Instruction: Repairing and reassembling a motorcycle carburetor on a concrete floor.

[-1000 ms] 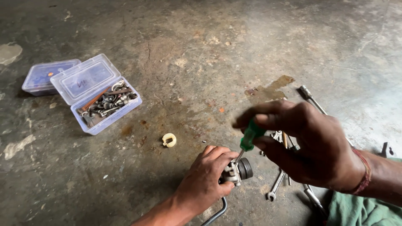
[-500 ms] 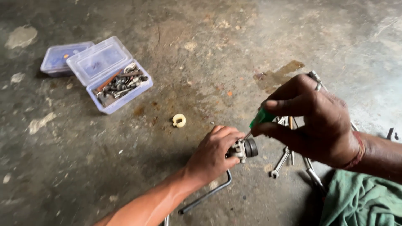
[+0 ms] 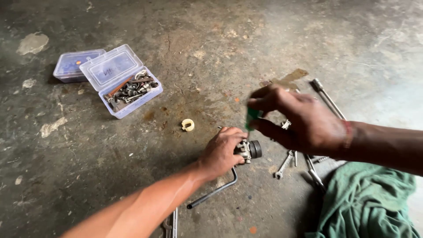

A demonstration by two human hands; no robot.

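My left hand (image 3: 220,152) presses down on a small metal engine part (image 3: 249,150) with a round black end, holding it on the concrete floor. Just above it, my right hand (image 3: 299,121) grips a green-handled screwdriver (image 3: 252,118), pointed down at the part. The screwdriver's shaft is mostly hidden by my fingers. A small cream plastic ring (image 3: 188,125) lies on the floor left of my left hand.
An open clear plastic box (image 3: 125,86) of bolts and small parts sits at the upper left, a second closed box (image 3: 72,66) behind it. Spanners (image 3: 284,164) and a long socket wrench (image 3: 326,98) lie under my right hand. A bent black rod (image 3: 213,191) and a green cloth (image 3: 365,202) lie nearer me.
The view has shifted, so the boxes sit further right and lower. My right hand with the screwdriver has lifted and moved left over the part. My left hand stays on the part.
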